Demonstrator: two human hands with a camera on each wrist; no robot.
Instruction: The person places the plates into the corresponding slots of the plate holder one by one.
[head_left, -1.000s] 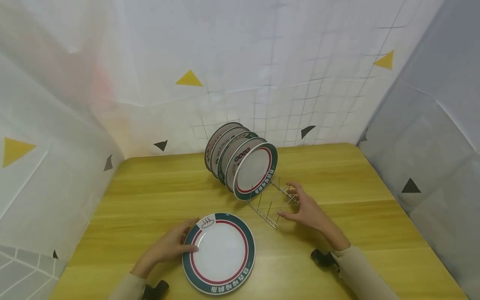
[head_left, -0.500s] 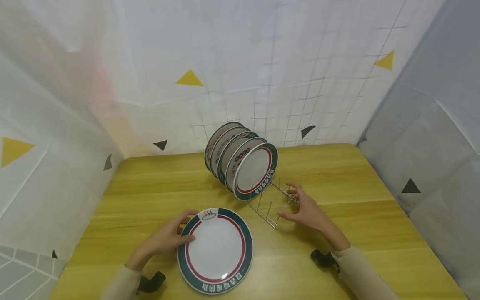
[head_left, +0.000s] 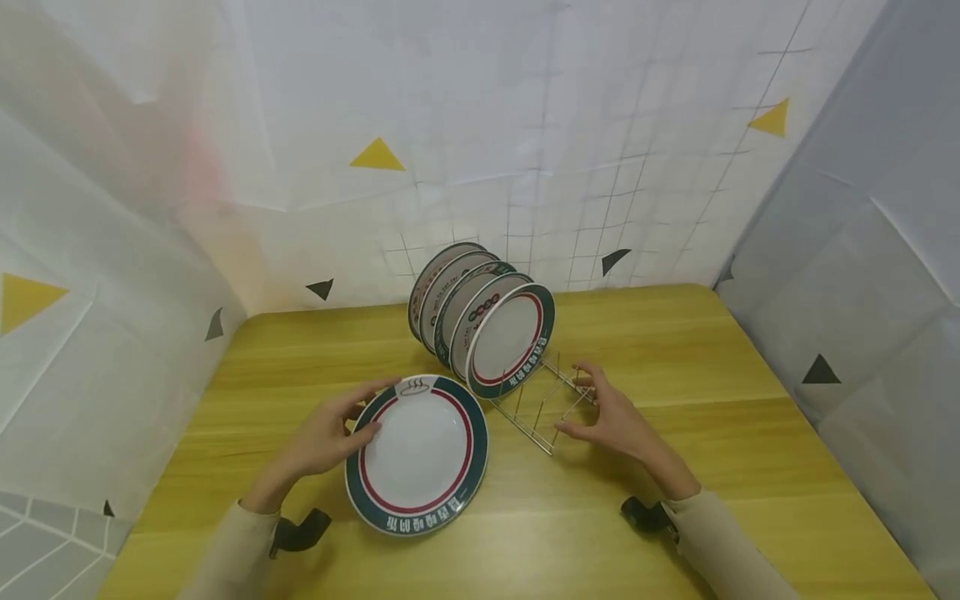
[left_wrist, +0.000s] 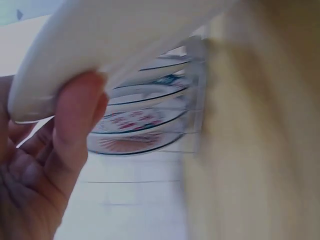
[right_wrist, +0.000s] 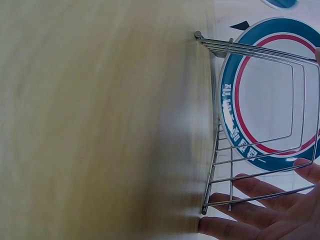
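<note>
In the head view my left hand [head_left: 326, 433] grips the left edge of a white plate [head_left: 416, 454] with a green rim and a red ring. The thumb lies over the plate's front and the other fingers reach behind it. The plate is tilted, just in front of a wire dish rack [head_left: 527, 430]. At the rack's right end, my right hand [head_left: 615, 421] holds the end wires between thumb and fingers; the right wrist view shows these fingers [right_wrist: 260, 192] around the wires. Several plates stand on edge in the rack, the nearest plate [head_left: 510, 337] with its patterned front showing.
The rack stands on a yellow wood-grain table [head_left: 315, 358], with bare wire slots between the nearest racked plate and my right hand. A white sheet [head_left: 480, 100] with yellow and black triangles hangs behind the table and along both sides.
My left hand has moved forward and slightly left, carrying the plate up toward the rack. The right hand and the racked plates stay where they were.
</note>
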